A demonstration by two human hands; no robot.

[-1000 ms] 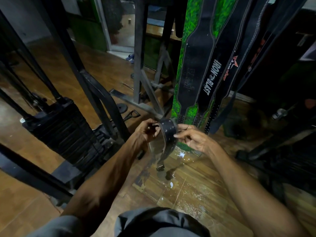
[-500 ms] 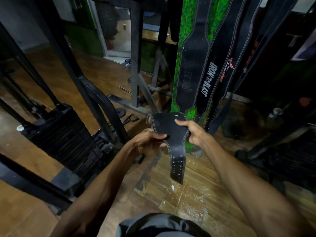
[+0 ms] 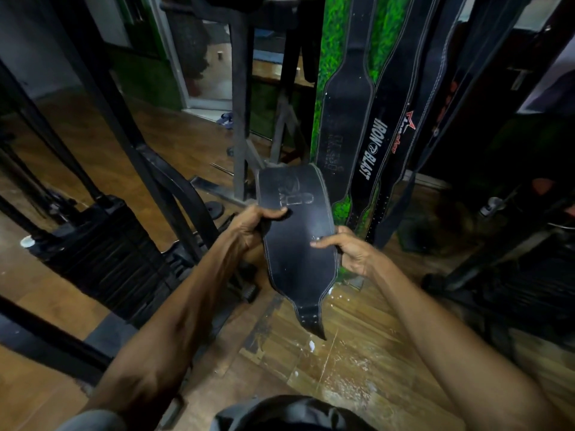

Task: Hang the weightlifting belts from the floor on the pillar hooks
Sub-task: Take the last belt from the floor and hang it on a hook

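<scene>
A black leather weightlifting belt (image 3: 295,244) is held in front of me, its wide padded part bent over at the top and its narrow perforated tongue hanging down towards the floor. My left hand (image 3: 252,227) grips its left edge with the thumb laid across the face. My right hand (image 3: 348,251) holds the right edge, thumb on the front, fingers behind. Just beyond stands the green grass-covered pillar (image 3: 329,57), where several black belts (image 3: 348,113) hang, one reading IRON BLAST (image 3: 373,147). The hooks are out of view above.
A black weight-stack machine (image 3: 93,244) with slanted steel bars (image 3: 130,144) stands close on the left. More dark gym equipment (image 3: 513,259) fills the right. The wooden floor (image 3: 342,368) below me is wet and scuffed. A doorway (image 3: 214,73) opens at the back.
The belt has been lifted and turned, so its wide face now shows and the tongue hangs lower. Both hands have shifted their hold to its two edges and risen slightly.
</scene>
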